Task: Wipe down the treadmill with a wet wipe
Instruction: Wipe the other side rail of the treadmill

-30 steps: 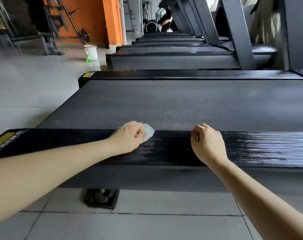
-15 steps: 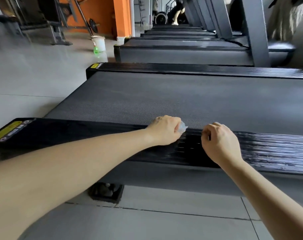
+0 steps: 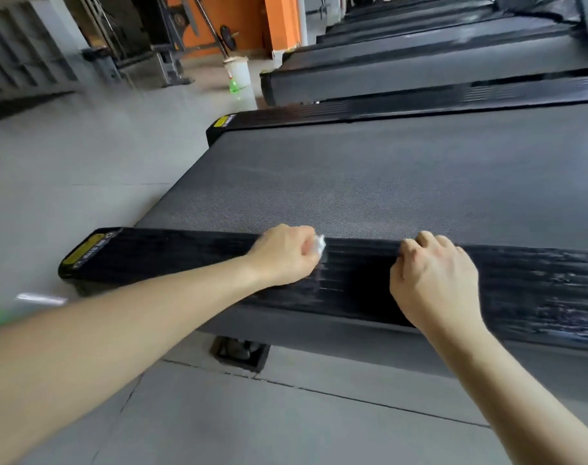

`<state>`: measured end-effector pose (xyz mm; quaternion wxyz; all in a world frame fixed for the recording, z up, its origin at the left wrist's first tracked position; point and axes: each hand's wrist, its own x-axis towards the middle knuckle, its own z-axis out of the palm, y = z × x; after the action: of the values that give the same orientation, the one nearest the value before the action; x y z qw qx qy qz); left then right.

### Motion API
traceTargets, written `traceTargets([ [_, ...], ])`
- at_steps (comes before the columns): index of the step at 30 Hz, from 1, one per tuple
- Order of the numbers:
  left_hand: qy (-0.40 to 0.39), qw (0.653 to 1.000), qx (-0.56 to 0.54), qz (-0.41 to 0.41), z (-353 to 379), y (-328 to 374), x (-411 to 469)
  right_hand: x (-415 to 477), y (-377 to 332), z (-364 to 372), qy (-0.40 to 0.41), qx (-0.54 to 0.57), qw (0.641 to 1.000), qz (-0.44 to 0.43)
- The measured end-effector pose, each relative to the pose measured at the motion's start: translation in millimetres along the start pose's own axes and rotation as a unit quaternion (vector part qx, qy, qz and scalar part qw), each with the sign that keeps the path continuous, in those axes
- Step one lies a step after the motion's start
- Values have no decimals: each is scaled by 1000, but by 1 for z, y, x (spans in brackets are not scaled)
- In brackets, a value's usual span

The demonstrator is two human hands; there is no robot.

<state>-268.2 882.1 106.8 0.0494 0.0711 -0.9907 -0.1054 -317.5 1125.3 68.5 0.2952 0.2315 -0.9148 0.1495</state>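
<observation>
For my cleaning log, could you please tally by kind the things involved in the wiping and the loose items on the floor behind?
Hands: 2, left hand and right hand
Wet wipe: 1
Side rail being wiped: 1
White bucket: 1
Green bottle: 1
Total: 6

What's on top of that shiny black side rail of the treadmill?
On the side rail the left hand grips a wet wipe; only a white corner shows. The right hand rests curled there; its underside is hidden.

Wet wipe [image 3: 320, 245] under left hand [image 3: 286, 255] on treadmill side rail [image 3: 185, 260]; right hand [image 3: 433, 283] beside.
</observation>
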Motion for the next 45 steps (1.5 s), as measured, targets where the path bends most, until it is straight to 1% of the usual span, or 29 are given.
traceTargets([
  [1,8,999,-24,31,7,33,-6,-5,1,-1,-9,-1,1000,7],
  [3,16,995,-12,94,20,90,-21,-10,1,-6,-18,10,1000,16],
  [5,26,992,26,122,24,112,-31,-9,4,-9,-34,30,999,13],
  [7,26,996,19,79,22,93,-37,-13,4,-8,-64,21,997,24],
  [9,28,999,30,-29,5,48,-40,-9,4,-10,-93,18,995,30],
  [10,26,995,47,-84,-3,19,-42,-9,3,-11,-95,17,995,39],
  [13,17,963,96,-251,-32,-52,-57,-4,2,-13,-109,18,993,32],
  [15,28,949,110,-295,-32,-62,-68,-4,1,-13,-116,14,993,26],
  [16,37,949,106,-296,-27,-54,-70,-4,0,-14,-117,14,993,27],
  [18,50,960,71,-267,-13,-19,-69,-5,-2,-15,-114,20,993,29],
  [20,54,975,23,-216,3,27,-63,-4,-1,-15,-116,27,992,33],
  [21,44,980,3,-194,9,55,-61,-4,0,-14,-120,30,992,36],
  [23,37,991,-26,-125,21,111,-61,-3,1,-14,-119,38,992,36],
  [25,49,996,-47,-55,26,149,-66,-5,2,-14,-110,48,992,43],
  [26,52,997,-47,-39,28,153,-66,-6,3,-12,-104,56,992,45],
  [27,59,997,-43,-40,28,146,-66,-4,3,-12,-96,66,992,47],
  [28,77,994,-39,-62,30,132,-68,-4,4,-10,-93,70,992,42],
  [31,130,975,12,-179,23,63,-79,-3,5,-8,-101,79,991,42],
  [34,167,937,25,-306,4,-14,-97,-4,2,-9,-101,79,991,45],
  [36,207,900,-22,-383,1,-42,-103,-3,1,-9,-107,76,990,43],
  [37,231,882,-59,-407,5,-45,-104,-2,1,-9,-113,73,990,45],
  [38,254,868,-93,-415,12,-37,-105,-2,1,-9,-119,70,989,47],
  [39,279,861,-124,-406,22,-22,-107,-2,1,-10,-123,67,989,47],
  [41,336,861,-183,-335,42,28,-111,-2,0,-13,-129,63,989,46],
  [43,363,863,-234,-260,64,88,-114,-1,0,-14,-135,65,988,44],
  [45,377,839,-298,-256,84,140,-116,-1,0,-15,-136,69,987,47],
])
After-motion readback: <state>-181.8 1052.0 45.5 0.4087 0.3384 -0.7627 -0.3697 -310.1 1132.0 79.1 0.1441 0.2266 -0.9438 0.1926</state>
